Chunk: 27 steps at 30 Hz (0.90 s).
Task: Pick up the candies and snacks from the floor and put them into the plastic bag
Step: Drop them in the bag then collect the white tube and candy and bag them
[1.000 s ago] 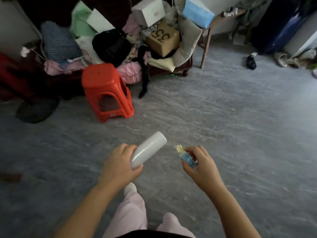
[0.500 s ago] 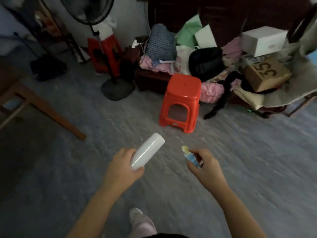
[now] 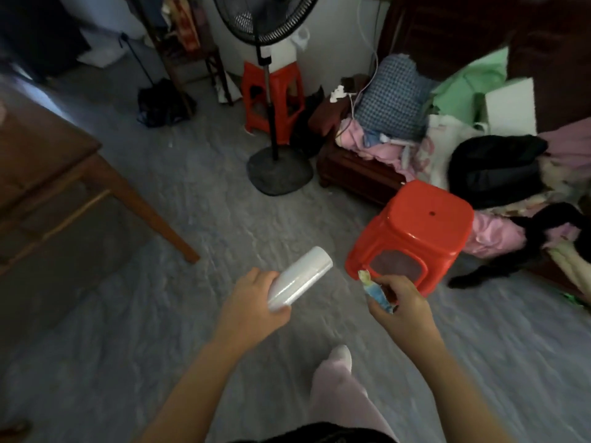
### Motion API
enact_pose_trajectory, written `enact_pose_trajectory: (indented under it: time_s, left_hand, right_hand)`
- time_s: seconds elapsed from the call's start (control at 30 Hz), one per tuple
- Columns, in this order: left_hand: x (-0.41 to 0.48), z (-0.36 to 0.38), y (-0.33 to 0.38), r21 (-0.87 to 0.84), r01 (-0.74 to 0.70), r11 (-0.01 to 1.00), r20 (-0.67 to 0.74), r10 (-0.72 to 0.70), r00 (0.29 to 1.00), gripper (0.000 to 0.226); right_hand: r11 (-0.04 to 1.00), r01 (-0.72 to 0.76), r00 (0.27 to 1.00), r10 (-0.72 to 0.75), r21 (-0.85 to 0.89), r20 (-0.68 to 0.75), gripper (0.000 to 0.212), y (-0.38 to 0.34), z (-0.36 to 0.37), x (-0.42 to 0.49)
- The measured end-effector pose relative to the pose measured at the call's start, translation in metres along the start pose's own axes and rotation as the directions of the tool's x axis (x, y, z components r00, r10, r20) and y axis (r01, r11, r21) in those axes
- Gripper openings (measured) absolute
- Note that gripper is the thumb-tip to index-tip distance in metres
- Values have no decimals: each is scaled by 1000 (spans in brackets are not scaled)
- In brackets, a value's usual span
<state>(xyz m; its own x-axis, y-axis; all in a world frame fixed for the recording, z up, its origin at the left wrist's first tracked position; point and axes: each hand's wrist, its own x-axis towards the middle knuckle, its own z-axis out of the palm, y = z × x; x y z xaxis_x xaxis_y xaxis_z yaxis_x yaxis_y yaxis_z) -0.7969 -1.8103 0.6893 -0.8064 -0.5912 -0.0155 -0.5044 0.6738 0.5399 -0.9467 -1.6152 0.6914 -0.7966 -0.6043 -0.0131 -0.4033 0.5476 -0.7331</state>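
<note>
Our left hand [image 3: 252, 313] grips a white roll [image 3: 302, 276], perhaps plastic bags; our right hand [image 3: 404, 313] pinches a blue-wrapped candy [image 3: 376, 292] near the white roll.

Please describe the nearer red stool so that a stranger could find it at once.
From the standing fan, look to the clothes pile. The nearer red stool stands before it, just past the right hand. The other red stool hides behind the fan's pole.

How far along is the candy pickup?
Early. Done: one blue-wrapped candy is off the floor, pinched in the right hand. In hand: the left hand grips a white roll, possibly bags; no opened bag shows. Left: bagging that candy; no other snacks are visible on the floor here.
</note>
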Motion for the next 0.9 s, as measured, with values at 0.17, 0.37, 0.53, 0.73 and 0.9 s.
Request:
enact_pose_trajectory:
  time_s: [0.17,0.37,0.53,0.73,0.9]
  left_hand:
    - [94,-8,25,-35,118,992,-109,-121,987,61]
    - [169,-30,1,-122,315,941,-204,-335,920,49]
    - [227,-47,-59,-171,413,895,-235,-444,865,50]
    - [323,-98,-148,-231,481,846,-318,-533,784,52]
    - [391,-147,-203,-266,521,811,-392,-584,710,65]
  right_hand:
    - [989,145,987,-142,-37,72,22,-1,-17,129]
    - [971,238,954,-236,13,186,26,-35,-1,249]
    - [955,295,912,-290,27,289,26,-69,47,338]
    - [918,397,844,-372,15,386,22,-146,123,453]
    - [875,480,757,-450,64,474,21,-218,179,535]
